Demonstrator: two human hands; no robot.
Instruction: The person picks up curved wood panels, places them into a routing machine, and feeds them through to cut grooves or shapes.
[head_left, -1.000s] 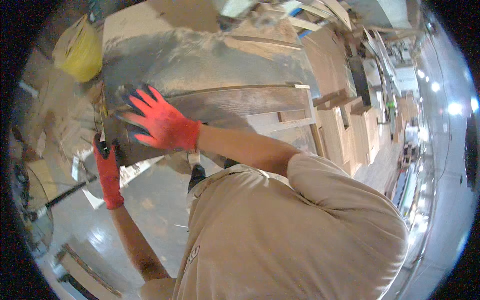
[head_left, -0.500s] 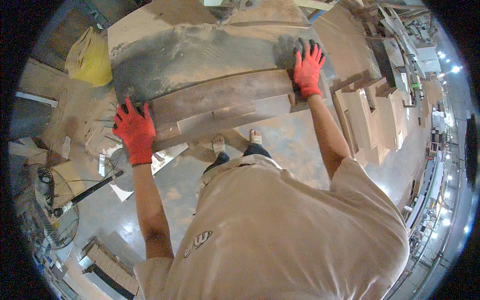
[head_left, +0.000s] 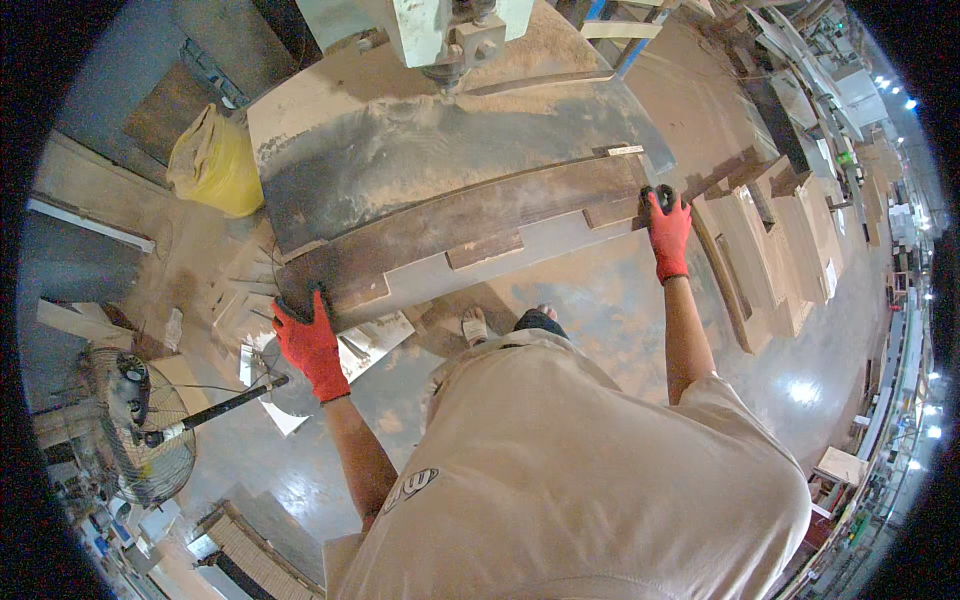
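A long brown wooden board [head_left: 440,235] with a curved far edge and a notched near edge lies along the near side of the dusty grey machine table [head_left: 400,140]. My left hand [head_left: 312,350], in a red glove with black fingertips, holds its left end, thumb and fingers on the corner. At the opposite end my right hand [head_left: 668,235], gloved the same way, has its fingers curled round the board's edge. A small pale strip [head_left: 625,150] sits at the far right corner of the board. Both palms' undersides are hidden.
Above the table's far side hangs a machine head [head_left: 445,70] with a spindle. Stacked pale wooden parts [head_left: 765,250] stand to the right. At left are a yellow sack [head_left: 215,165], a fan [head_left: 145,425] and scattered offcuts [head_left: 240,310]. Sawdust covers much of the table.
My spread fingers have closed on the board's ends, and both hands have come nearer to me. The pale strip at the right corner now shows. The whole view has shifted, revealing more of the machine.
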